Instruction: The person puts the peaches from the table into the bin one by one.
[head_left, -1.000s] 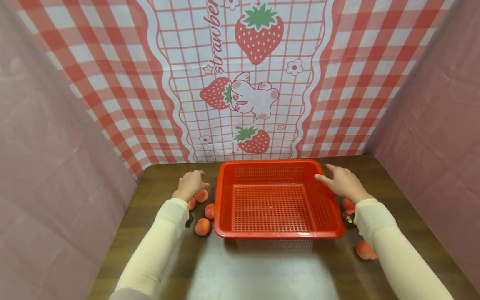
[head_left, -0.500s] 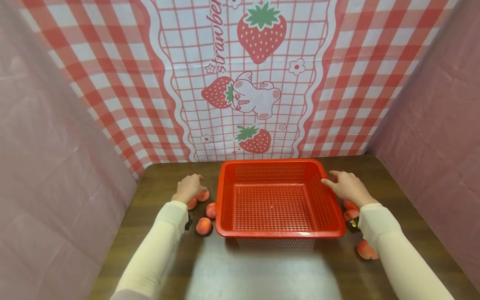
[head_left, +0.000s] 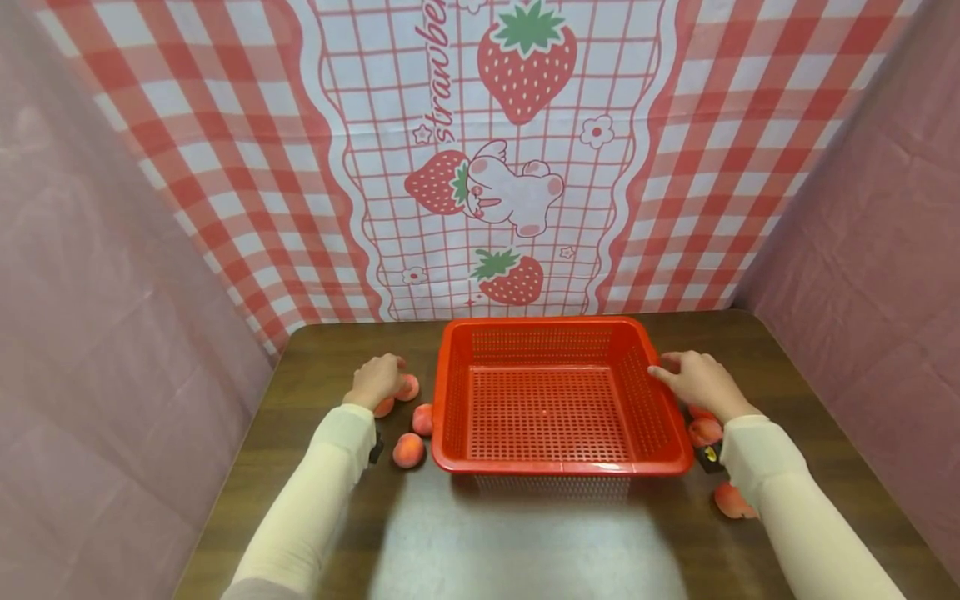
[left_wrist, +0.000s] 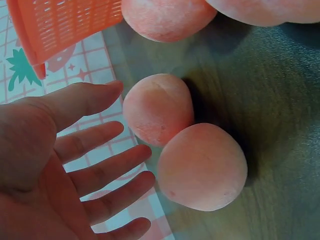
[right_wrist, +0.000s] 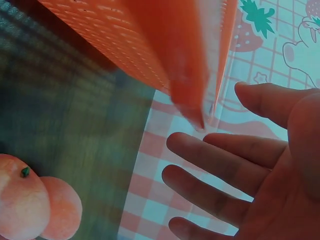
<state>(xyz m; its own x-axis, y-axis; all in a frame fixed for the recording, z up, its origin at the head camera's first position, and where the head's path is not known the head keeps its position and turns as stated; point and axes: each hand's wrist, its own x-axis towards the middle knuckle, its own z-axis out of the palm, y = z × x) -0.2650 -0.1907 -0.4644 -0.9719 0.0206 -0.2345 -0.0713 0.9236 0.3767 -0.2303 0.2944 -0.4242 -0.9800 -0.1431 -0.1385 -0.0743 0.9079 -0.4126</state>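
My left hand (head_left: pixel 377 382) is held over the peaches left of the basket, fingers spread and nothing in it. In the left wrist view two peaches touch each other, a smaller peach (left_wrist: pixel 159 109) and a larger peach (left_wrist: pixel 202 167), just off the fingertips. By the right rim of the red plastic basket (head_left: pixel 562 468) is my right hand (head_left: pixel 702 385), its fingers extended. The right wrist view shows its thumb and fingers apart around the line of the basket's corner (right_wrist: pixel 187 95), gripping nothing. Beneath that hand lie peaches (head_left: pixel 705 432), partly covered by it.
Two more peaches, a front one (head_left: pixel 408 450) and one beside the basket wall (head_left: pixel 423 419), lie at left. Another peach (head_left: pixel 733 502) is partly behind the right sleeve. A strawberry-print cloth (head_left: pixel 510 192) hangs behind the wooden table (head_left: pixel 315 350); pink cloth flanks both sides.
Both hands have come slightly down and nearer the table's front; the left is now closer over its peaches. The right hand has also shifted right, outward from the basket's rim.
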